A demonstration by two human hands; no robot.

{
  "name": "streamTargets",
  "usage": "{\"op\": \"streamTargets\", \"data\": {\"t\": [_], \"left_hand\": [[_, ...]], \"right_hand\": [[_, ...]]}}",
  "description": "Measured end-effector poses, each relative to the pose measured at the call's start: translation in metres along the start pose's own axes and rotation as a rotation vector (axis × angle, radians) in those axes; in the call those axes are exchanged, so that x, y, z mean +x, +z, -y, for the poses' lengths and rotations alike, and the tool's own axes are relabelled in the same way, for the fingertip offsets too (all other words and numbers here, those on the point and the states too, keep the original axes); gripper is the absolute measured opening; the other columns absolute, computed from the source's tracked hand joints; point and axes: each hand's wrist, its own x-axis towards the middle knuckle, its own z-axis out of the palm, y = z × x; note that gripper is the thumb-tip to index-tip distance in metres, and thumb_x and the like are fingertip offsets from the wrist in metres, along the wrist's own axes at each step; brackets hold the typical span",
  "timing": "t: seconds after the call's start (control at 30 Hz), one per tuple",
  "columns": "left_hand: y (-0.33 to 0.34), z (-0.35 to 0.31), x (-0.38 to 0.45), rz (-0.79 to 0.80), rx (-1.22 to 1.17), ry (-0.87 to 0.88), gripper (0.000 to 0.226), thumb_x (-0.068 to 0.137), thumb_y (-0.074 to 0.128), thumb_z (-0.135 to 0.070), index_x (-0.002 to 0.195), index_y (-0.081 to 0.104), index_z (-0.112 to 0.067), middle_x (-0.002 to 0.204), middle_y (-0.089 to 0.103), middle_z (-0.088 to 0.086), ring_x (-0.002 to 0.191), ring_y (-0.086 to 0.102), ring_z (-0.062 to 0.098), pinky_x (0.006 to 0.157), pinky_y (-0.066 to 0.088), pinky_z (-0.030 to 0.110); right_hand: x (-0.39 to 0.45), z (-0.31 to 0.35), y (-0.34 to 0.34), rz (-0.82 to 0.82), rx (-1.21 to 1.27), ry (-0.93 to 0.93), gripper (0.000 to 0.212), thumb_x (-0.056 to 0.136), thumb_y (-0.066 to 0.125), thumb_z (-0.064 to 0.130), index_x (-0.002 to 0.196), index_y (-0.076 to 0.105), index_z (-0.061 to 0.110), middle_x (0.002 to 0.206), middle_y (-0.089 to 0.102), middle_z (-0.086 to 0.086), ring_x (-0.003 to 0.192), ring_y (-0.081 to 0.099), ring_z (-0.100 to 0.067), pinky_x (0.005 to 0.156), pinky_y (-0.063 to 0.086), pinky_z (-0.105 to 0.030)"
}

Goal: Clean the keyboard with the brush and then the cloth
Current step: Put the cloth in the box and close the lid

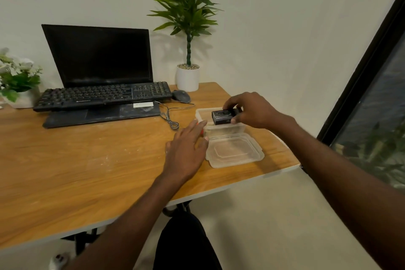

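Black, small and boxy, the brush tool [222,117] is pinched by the right hand [249,110] above the clear plastic tub [221,129]; left hand [186,149] flat, fingers straight, steadying. Lift it clear, then carry it to the black keyboard [103,95] far left.

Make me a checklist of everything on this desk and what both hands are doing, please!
Surface: wooden desk, pale specks on it.
Job's things: black keyboard propped on the open laptop; small black object, maybe the brush; cloth not seen.
Clutter: clear container, its lid beside it, mouse.
Hands: right hand grips the black object over the container; left hand flat, fingers straight, by the lid.
Cables: one looped cable right of the laptop.
Surroundings: potted plant, flowers, window.
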Motion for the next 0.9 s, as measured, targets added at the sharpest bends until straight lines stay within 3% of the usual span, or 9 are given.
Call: {"op": "streamTargets", "data": {"t": [0.1, 0.23, 0.37, 0.5, 0.7, 0.8, 0.9], "left_hand": [[0.001, -0.001, 0.000, 0.002, 0.001, -0.005, 0.053, 0.110, 0.045, -0.049, 0.162, 0.035, -0.050, 0.174, 0.026, -0.016, 0.158, 0.024, 0.017, 0.121, 0.023, 0.057], [0.000, -0.001, 0.001, 0.001, -0.015, -0.013, 0.051, 0.110, 0.045, -0.048, 0.161, 0.037, -0.051, 0.173, 0.026, -0.016, 0.157, 0.024, 0.017, 0.122, 0.022, 0.056], [0.001, 0.001, 0.001, 0.003, -0.030, -0.016, 0.051, 0.110, 0.046, -0.048, 0.160, 0.038, -0.051, 0.173, 0.027, -0.017, 0.157, 0.025, 0.015, 0.121, 0.022, 0.057], [0.002, 0.003, 0.002, 0.001, -0.049, -0.016, 0.050, 0.110, 0.046, -0.048, 0.159, 0.038, -0.053, 0.173, 0.027, -0.018, 0.157, 0.026, 0.014, 0.121, 0.021, 0.057], [0.001, 0.003, 0.001, -0.003, -0.050, -0.006, 0.048, 0.109, 0.049, -0.044, 0.157, 0.043, -0.051, 0.170, 0.033, -0.016, 0.155, 0.030, 0.014, 0.118, 0.024, 0.056], [0.000, 0.001, -0.002, -0.173, 0.031, 0.038, 0.034, 0.105, 0.053, -0.042, 0.138, 0.062, -0.039, 0.145, 0.055, -0.014, 0.134, 0.044, 0.012, 0.100, 0.029, 0.041], [-0.005, -0.003, -0.006, -0.334, 0.216, -0.001, 0.019, 0.102, 0.053, -0.045, 0.105, 0.063, -0.028, 0.111, 0.058, -0.009, 0.107, 0.049, 0.016, 0.091, 0.032, 0.039]], "right_hand": [[0.027, 0.001, 0.003, 0.138, -0.048, 0.038, 0.043, 0.072, 0.090, 0.011, 0.112, 0.079, 0.022, 0.109, 0.077, 0.006, 0.099, 0.066, -0.013, 0.083, 0.047, -0.028], [0.045, 0.005, -0.002, 0.270, -0.041, 0.094, 0.038, 0.075, 0.088, 0.006, 0.111, 0.081, 0.019, 0.107, 0.077, 0.002, 0.102, 0.065, -0.016, 0.090, 0.050, -0.031], [0.047, 0.000, -0.001, 0.348, 0.156, 0.219, 0.033, 0.081, 0.081, -0.003, 0.111, 0.080, 0.011, 0.107, 0.076, -0.005, 0.101, 0.067, -0.022, 0.088, 0.058, -0.034], [0.045, -0.002, 0.007, 0.186, 0.248, 0.332, 0.024, 0.075, 0.086, -0.002, 0.097, 0.082, 0.007, 0.097, 0.077, -0.007, 0.095, 0.069, -0.022, 0.087, 0.061, -0.036], [0.050, 0.018, 0.023, 0.129, -0.033, 0.367, 0.023, 0.081, 0.078, 0.005, 0.104, 0.076, 0.007, 0.102, 0.074, -0.012, 0.095, 0.069, -0.027, 0.086, 0.062, -0.041], [0.039, 0.024, 0.017, 0.061, -0.034, 0.352, 0.026, 0.082, 0.075, 0.003, 0.107, 0.077, 0.009, 0.105, 0.074, -0.011, 0.095, 0.068, -0.027, 0.087, 0.061, -0.043], [0.000, 0.030, 0.015, -0.262, 0.042, 0.368, 0.029, 0.081, 0.070, 0.007, 0.107, 0.078, 0.017, 0.109, 0.074, -0.006, 0.097, 0.070, -0.026, 0.086, 0.061, -0.043]]}}
